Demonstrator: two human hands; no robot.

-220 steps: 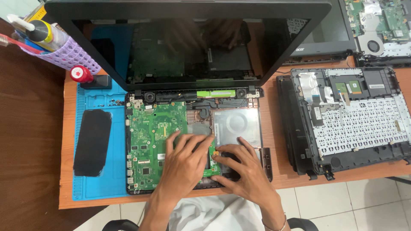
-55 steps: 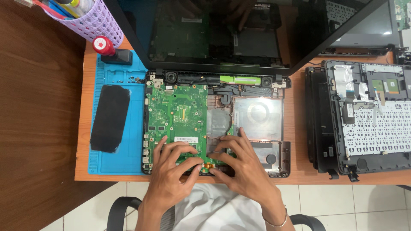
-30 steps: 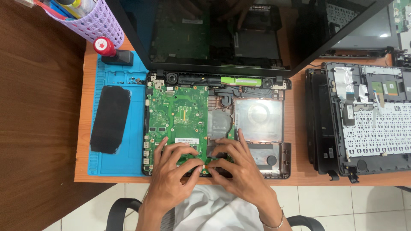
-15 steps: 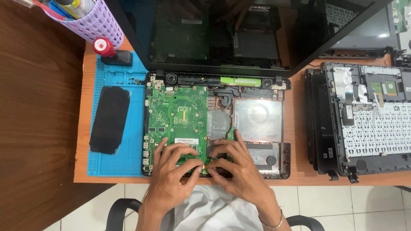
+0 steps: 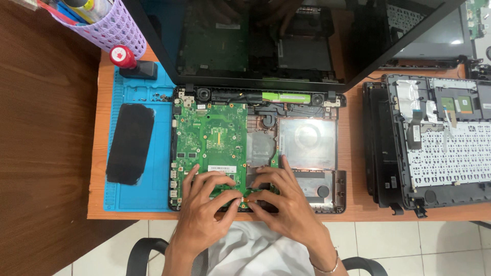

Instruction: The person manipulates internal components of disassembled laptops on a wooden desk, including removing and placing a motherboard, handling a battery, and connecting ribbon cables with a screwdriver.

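An opened laptop base [image 5: 337, 197] lies in front of me with its green motherboard [image 5: 210, 138] exposed and its dark screen [image 5: 286, 41] tilted up behind. My left hand [image 5: 202, 204] rests on the near edge of the motherboard, fingers bent and pressing down. My right hand [image 5: 284, 202] sits beside it, fingertips on the board's near right corner by a dark slot. The fingertips of both hands almost meet over a small part that they hide. An empty silver drive bay [image 5: 308, 143] lies to the right of the board.
A blue work mat [image 5: 153, 153] under the laptop carries a black phone [image 5: 130, 143] at left. A purple tool basket [image 5: 110, 23] and a red-capped bottle [image 5: 123, 55] stand at back left. A removed keyboard cover [image 5: 440, 153] lies upside down at right. The desk edge [image 5: 409, 212] runs just beyond my wrists.
Over the last seconds the view shifted slightly right and closer. Both hands stay on the board's near edge, fingers making small movements.
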